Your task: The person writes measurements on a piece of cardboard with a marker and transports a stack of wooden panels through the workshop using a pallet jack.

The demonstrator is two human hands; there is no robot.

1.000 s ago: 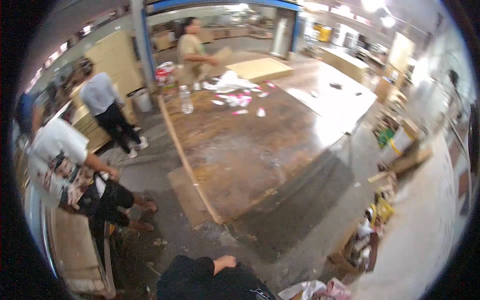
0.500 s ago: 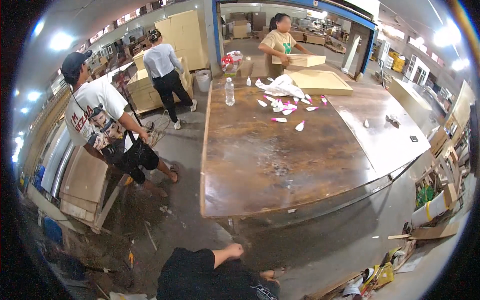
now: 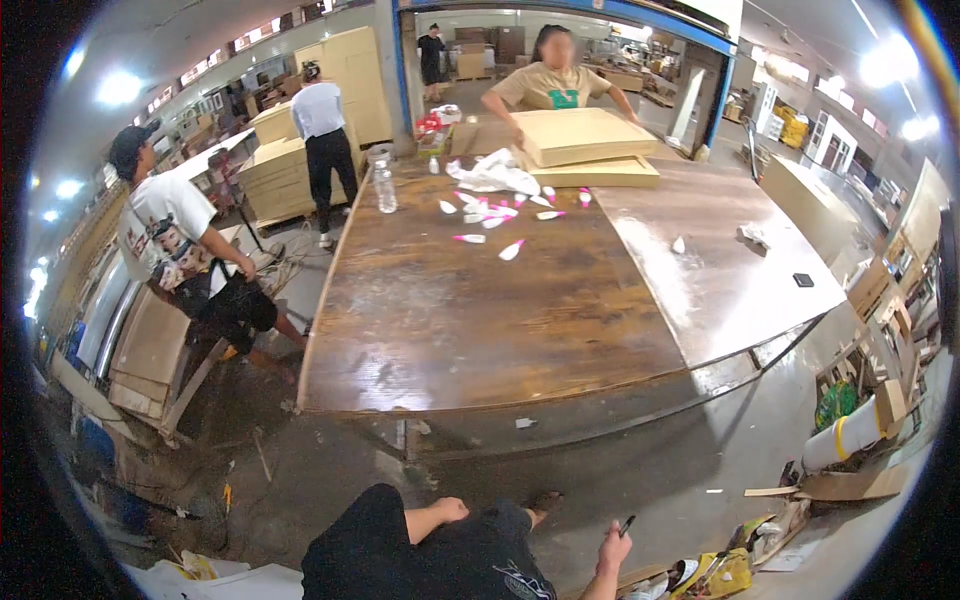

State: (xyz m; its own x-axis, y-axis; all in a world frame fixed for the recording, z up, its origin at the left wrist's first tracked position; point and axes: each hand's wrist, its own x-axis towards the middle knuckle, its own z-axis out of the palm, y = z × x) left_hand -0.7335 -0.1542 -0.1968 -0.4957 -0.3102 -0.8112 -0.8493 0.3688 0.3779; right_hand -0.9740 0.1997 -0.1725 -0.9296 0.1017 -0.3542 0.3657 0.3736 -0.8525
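Observation:
My left hand [image 3: 452, 510] is curled into a loose fist beside my dark clothing at the lower middle, with nothing showing in it. My right hand [image 3: 612, 548] is raised at the lower right, its fingers closed round a small black stick-like object [image 3: 627, 525] that pokes up past them. Both hands are on the near side of a large brown wood-grain table [image 3: 480, 340] and do not touch it. Scattered on its far half are several small white squeeze bottles with pink caps [image 3: 512, 249], a crumpled white plastic bag [image 3: 497, 172] and a clear water bottle [image 3: 385, 188].
Across the table a person [image 3: 560, 85] holds a pale yellow panel [image 3: 580, 135] above another panel [image 3: 610, 172]. Two people stand at the left near stacked boards. A small black box [image 3: 803, 280] lies on the table's lighter right part. Wood scraps and a white roll [image 3: 840, 442] lie lower right.
My right hand has come into view with the black object. The view has shifted, moving the table leftward. The person across has laid the lifted panel over the lower one. Another person shows far back.

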